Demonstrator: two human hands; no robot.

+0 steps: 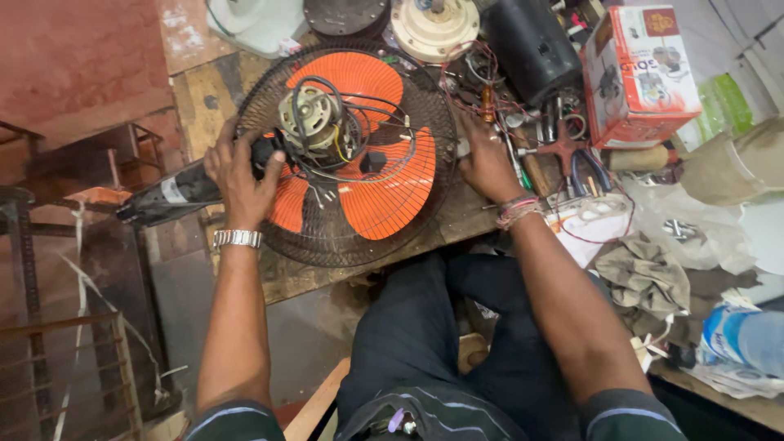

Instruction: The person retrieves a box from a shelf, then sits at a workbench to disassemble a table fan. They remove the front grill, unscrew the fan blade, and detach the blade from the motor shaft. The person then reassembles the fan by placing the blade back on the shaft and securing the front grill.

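A fan lies face down on the wooden workbench (204, 98). Its black wire guard (425, 106) surrounds orange blades (384, 196), and the bare motor (309, 118) with loose black, white and yellow wires sits on top. My left hand (238, 175) grips the fan's black neck (175, 192) at the guard's left edge. My right hand (487, 163) rests on the bench against the guard's right rim, among small tools; whether it holds something is hidden.
Pliers with blue handles (588, 171), a red tool (563, 147) and a red and white box (641, 73) crowd the right. Other motors (433, 24) and a black cylinder (531, 45) lie at the back. Rags (645, 273) lie right of my legs.
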